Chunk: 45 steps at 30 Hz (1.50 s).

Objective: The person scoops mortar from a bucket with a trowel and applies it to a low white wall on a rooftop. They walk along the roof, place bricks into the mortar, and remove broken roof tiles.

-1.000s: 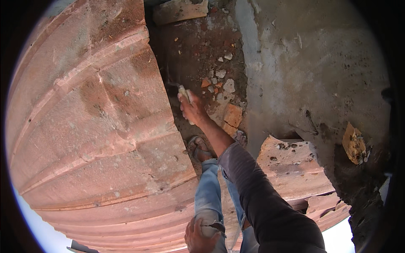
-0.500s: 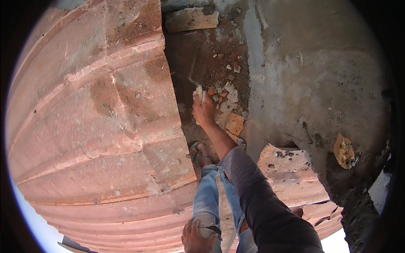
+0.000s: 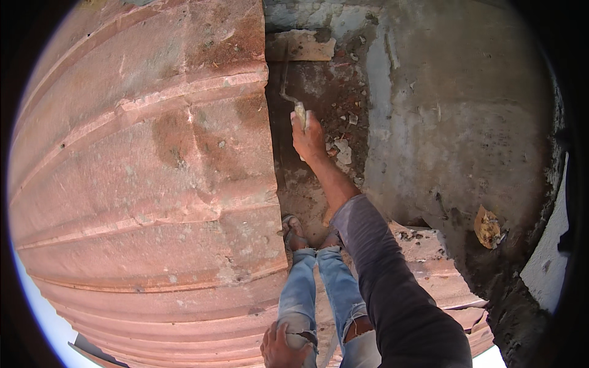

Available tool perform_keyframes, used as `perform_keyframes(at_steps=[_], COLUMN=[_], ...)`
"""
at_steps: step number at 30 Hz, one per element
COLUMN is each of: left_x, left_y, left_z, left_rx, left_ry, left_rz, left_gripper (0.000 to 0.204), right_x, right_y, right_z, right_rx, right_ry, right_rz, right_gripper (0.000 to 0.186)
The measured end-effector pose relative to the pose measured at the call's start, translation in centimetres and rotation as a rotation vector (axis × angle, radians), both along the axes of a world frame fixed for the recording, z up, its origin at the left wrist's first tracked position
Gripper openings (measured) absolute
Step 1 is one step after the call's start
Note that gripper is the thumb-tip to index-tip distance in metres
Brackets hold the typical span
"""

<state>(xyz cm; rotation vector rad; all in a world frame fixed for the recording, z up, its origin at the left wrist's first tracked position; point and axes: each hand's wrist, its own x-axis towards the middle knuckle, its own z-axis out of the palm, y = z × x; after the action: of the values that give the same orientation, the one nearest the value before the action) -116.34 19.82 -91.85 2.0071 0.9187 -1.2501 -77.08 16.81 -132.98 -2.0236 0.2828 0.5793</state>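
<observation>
Right hand [image 3: 310, 136], fingers wrapped tight round the trowel-like tool [image 3: 300, 114], blade above the dirt strip [image 3: 316, 80]! Left hand [image 3: 283, 347] lies loosely spread, empty, on 1 knee [image 3: 303, 324]. Stone chips [image 3: 344, 151] litter the strip; it looks unfinished.

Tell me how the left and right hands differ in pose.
The left hand rests on the jeans; the right hand grips a pale-handled tool. The left hand lies open; the right hand is curled shut. The left hand is near the body; the right hand reaches beyond the feet. Both are bare.
</observation>
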Motion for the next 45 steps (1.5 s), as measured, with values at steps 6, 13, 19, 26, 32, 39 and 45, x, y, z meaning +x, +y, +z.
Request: perform_keyframes(at_steps=[6, 13, 19, 26, 32, 39, 45], left_x=[0.7, 0.6, 0.4, 0.4, 0.5, -0.1, 0.0], left_y=[0.4, 0.5, 0.6, 0.3, 0.4, -0.3, -0.3], left_z=[0.5, 0.3, 0.3, 0.1, 0.0, -0.2, -0.1], left_rx=[0.027, 0.003, 0.004, 0.013, 0.021, 0.023, 0.024], left_ry=[0.062, 0.061, 0.025, 0.064, 0.023, 0.051, 0.080], left_rz=[-0.015, -0.001, -0.011, -0.047, -0.055, -0.057, -0.058], left_gripper=[0.089, 0.088, 0.088, 0.090, 0.090, 0.089, 0.089], right_x=[3.7, 5.0, 5.1, 9.2, -0.8, 7.8, 0.1], right_y=[-2.4, -2.1, -0.7, -3.2, -1.8, -3.7, -2.2], right_z=[-3.7, -2.1, 5.2, 1.6, 0.7, 0.2, 0.6], right_rx=[-0.096, 0.045, 0.211, 0.094, -0.249, 0.094, -0.174], right_ry=[-0.031, -0.131, 0.235, 0.105, 0.116, 0.238, 0.153], right_rz=[-0.209, -0.218, -0.623, -0.374, -0.529, -0.467, -0.566], right_gripper=[0.042, 0.034, 0.035, 0.042, 0.047, 0.042, 0.050])
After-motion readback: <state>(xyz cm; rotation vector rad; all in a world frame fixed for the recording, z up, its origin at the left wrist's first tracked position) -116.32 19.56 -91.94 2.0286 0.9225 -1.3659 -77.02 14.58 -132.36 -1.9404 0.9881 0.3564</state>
